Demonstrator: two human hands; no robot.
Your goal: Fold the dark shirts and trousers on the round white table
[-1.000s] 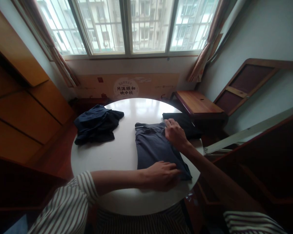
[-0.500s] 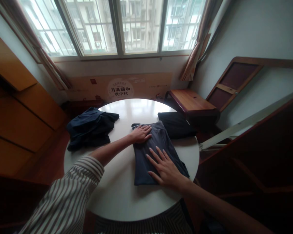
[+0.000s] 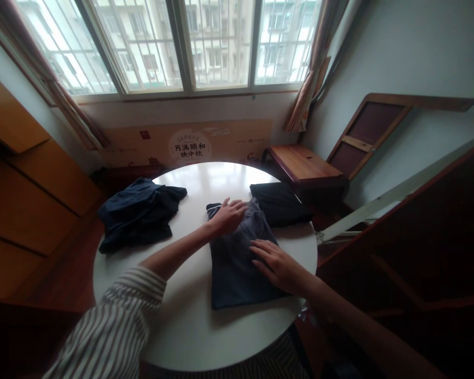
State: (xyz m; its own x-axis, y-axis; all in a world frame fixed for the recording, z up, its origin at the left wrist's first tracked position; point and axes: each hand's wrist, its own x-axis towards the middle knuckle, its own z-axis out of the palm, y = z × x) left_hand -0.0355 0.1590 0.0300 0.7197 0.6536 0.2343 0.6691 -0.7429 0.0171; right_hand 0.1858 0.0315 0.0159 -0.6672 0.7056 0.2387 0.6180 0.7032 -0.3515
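Gray garment (image 3: 237,279) lies on the table (image 3: 181,310) beneath right hand (image 3: 279,266), fingers extended, gripping nothing, and left hand (image 3: 228,216), grip unclear.

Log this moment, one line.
left hand: gray garment, far end; right hand: gray garment, right side; folded black garment: right; rumpled dark clothes: left

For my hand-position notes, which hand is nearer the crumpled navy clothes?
Left. The left hand is over the far end of the gray garment, right of the crumpled navy clothes; the right hand is farther right, at that garment's right side.
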